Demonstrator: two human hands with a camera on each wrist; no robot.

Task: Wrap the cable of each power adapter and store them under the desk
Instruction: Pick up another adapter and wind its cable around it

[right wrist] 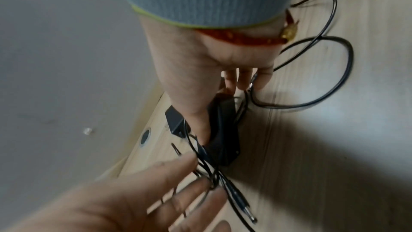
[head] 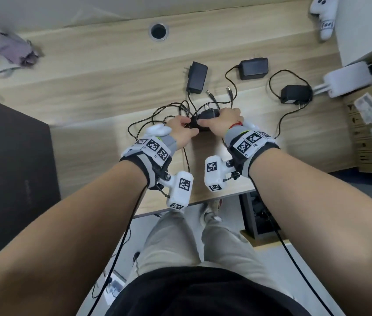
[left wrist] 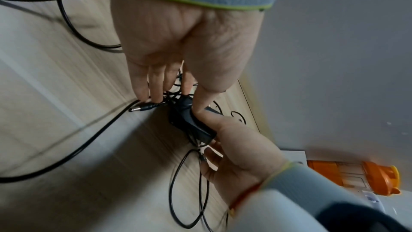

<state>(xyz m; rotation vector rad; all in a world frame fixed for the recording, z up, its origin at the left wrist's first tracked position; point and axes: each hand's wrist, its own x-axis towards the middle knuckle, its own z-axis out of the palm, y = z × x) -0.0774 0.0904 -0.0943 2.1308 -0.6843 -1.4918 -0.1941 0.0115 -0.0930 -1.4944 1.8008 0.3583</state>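
Note:
Near the desk's [head: 103,92] front middle lies a black power adapter [head: 207,115] [left wrist: 189,121] [right wrist: 223,130]. My right hand [head: 221,119] [right wrist: 220,112] grips it, thumb on one side and fingers on the other. My left hand [head: 180,126] [left wrist: 176,96] pinches its thin black cable [head: 157,115] beside the adapter, where the strands bunch. The cable's barrel plug [left wrist: 142,108] [right wrist: 243,205] sticks out by the left fingers. Three more adapters [head: 197,76] [head: 253,67] [head: 295,93] lie farther back with loose cables.
A dark box [head: 14,167] fills the desk's left side. A cardboard box [head: 367,133] and a white device [head: 349,78] stand at the right. A cable hole [head: 158,30] is at the back. The desk's front edge [head: 203,201] is just below my wrists.

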